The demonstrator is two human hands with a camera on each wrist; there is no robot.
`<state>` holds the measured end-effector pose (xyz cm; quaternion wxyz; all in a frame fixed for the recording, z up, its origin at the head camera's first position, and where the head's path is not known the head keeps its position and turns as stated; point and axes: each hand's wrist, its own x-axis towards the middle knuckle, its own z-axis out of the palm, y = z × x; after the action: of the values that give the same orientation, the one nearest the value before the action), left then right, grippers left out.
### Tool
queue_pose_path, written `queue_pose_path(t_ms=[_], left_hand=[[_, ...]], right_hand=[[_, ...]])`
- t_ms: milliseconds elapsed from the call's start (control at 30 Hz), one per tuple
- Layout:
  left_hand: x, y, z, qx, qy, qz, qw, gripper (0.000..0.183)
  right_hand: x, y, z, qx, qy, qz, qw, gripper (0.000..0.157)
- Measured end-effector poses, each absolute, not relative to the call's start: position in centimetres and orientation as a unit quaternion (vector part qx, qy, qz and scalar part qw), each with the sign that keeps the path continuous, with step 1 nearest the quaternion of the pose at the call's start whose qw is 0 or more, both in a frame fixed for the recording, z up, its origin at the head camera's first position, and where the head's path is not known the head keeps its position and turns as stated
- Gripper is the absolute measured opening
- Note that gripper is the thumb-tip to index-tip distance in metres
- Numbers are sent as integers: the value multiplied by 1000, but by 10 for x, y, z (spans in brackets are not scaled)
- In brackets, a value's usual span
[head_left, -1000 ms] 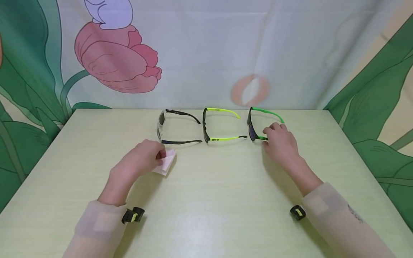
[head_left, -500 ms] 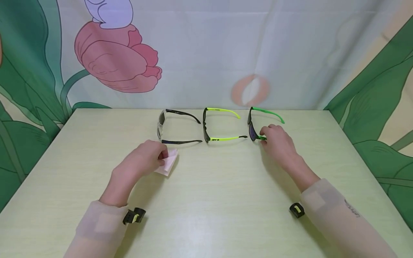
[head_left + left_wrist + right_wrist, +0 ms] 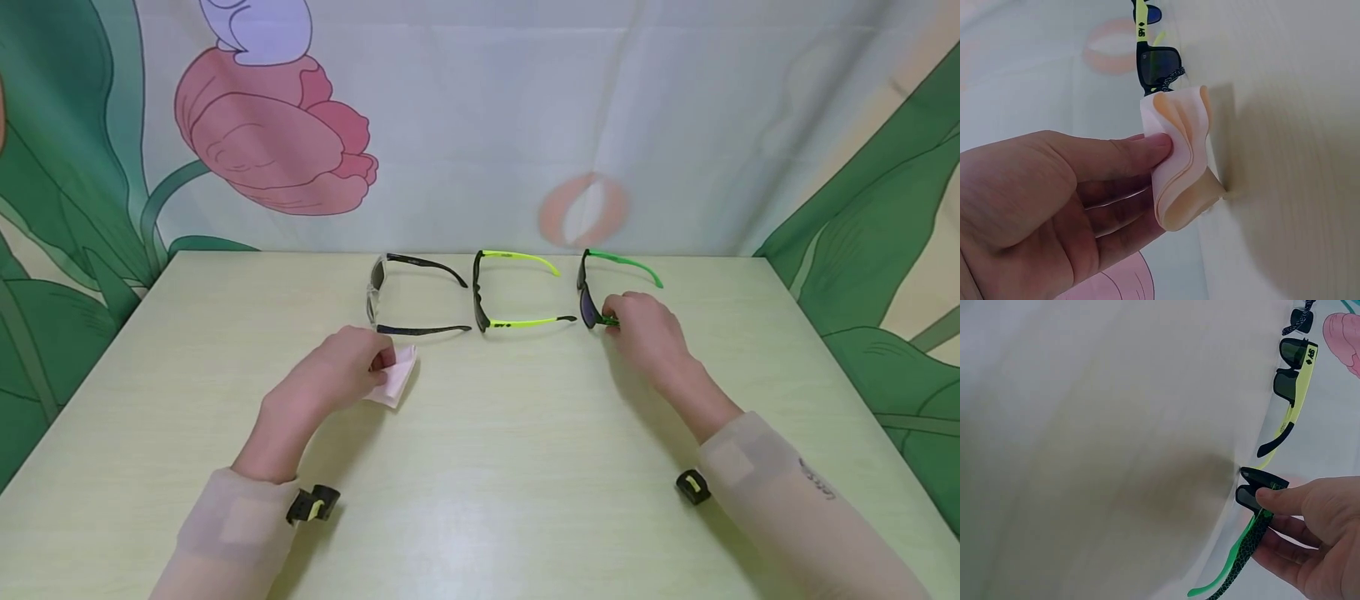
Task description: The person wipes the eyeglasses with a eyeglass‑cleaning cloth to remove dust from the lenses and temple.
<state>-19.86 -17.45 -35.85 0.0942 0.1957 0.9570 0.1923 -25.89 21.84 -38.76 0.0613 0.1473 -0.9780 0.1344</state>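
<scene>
Between the thumb and fingers of my left hand (image 3: pixel 330 367) is a folded pale pink cloth (image 3: pixel 401 379), its layers looping open in the left wrist view. This cloth (image 3: pixel 1175 156) is held just in front of the white-framed sunglasses (image 3: pixel 372 292) with dark arms. My right hand (image 3: pixel 651 333) pinches the near arm of the rightmost sunglasses (image 3: pixel 588 307), close to the hinge. In the right wrist view the thumb lies over the hinge of these sunglasses (image 3: pixel 1244 547), which have dark lenses, a bright green inner side and a dark patterned outer side.
Black sunglasses with neon yellow arms (image 3: pixel 480 304) stand between the other two pairs. All three pairs stand in a row near the back edge of the pale wooden table (image 3: pixel 480 467), arms unfolded to the right. A curtain (image 3: pixel 465 125) with printed flowers hangs behind.
My left hand has shifted slightly right with the cloth. The right hand has moved a little left along the green sunglasses' near arm, and its fingers have closed on it.
</scene>
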Motion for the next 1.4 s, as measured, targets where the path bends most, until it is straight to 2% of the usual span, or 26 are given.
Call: queue_pose_path(t_ms=[533,967,1400], left_hand=[[-200,-171,-360,226,951,204,63,7],[-202,-165,-361,232,949,205,54,7],[-205,-154,-363,250,942,222,-2,8]], right_hand=[[-257,220,-379,173,-976,93,95,14],[-247,225,-362,168,-969,139,120,15],[-242,222,-353,195,-949,178,173,15]])
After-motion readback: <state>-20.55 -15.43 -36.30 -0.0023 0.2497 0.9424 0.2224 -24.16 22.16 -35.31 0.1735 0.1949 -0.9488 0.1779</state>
